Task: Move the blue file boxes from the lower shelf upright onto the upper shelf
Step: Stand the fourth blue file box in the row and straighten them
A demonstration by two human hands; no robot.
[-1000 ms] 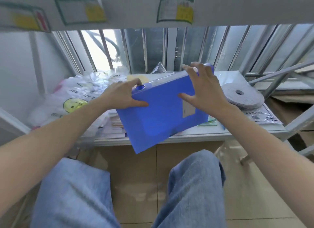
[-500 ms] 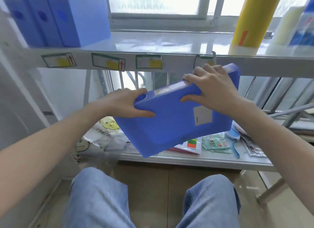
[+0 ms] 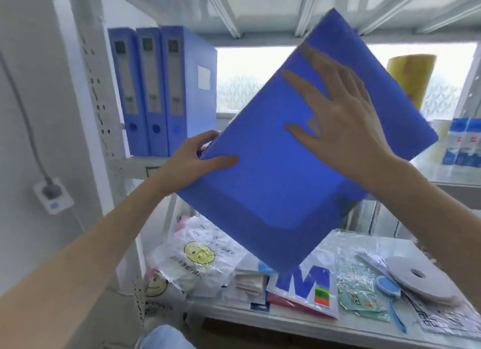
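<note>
I hold one blue file box tilted in the air in front of the upper shelf. My left hand grips its lower left edge, thumb on the broad face. My right hand lies flat and spread on that face near the top right. Three blue file boxes stand upright side by side at the left end of the upper shelf, spines facing me. The held box hides the middle of that shelf.
The lower shelf carries plastic bags with smiley faces, packets, papers and a grey tape roll. A yellow roll and white-blue bottles stand at the right of the upper shelf. A shelf post and wall socket are left.
The file box rose from the lower shelf to upper-shelf height and tipped steeper. My right hand shifted from gripping its top edge to lying flat on its face. The view swung upward.
</note>
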